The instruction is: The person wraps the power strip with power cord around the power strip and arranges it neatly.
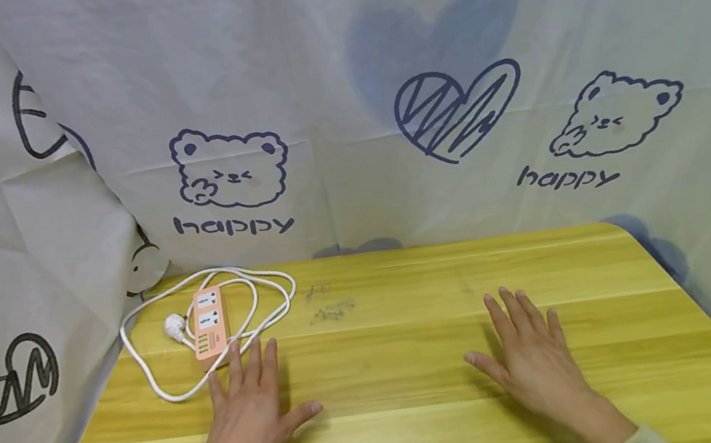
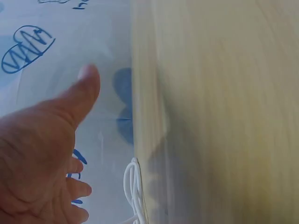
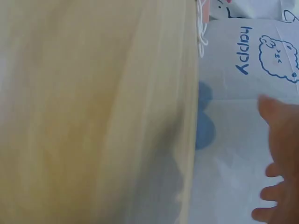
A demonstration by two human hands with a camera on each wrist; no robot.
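A pink power strip [image 1: 217,324] with white socket panels lies at the back left of the wooden table. Its white cord [image 1: 285,308] loops loosely around it, and the white plug [image 1: 175,327] rests just left of the strip. My left hand [image 1: 247,420] is spread palm down, its fingertips close to the strip's near end and the cord; whether they touch cannot be told. Nothing is in it. On the right, my right hand [image 1: 538,367] is also spread and holds nothing, over bare wood. In the left wrist view, part of the cord [image 2: 134,191] shows beyond the fingers.
The wooden table [image 1: 395,372] has a rounded far right corner and a few dark scuff marks behind the left hand. A pale printed curtain [image 1: 335,99] with hearts, bears and "happy" lettering hangs along the back and both sides.
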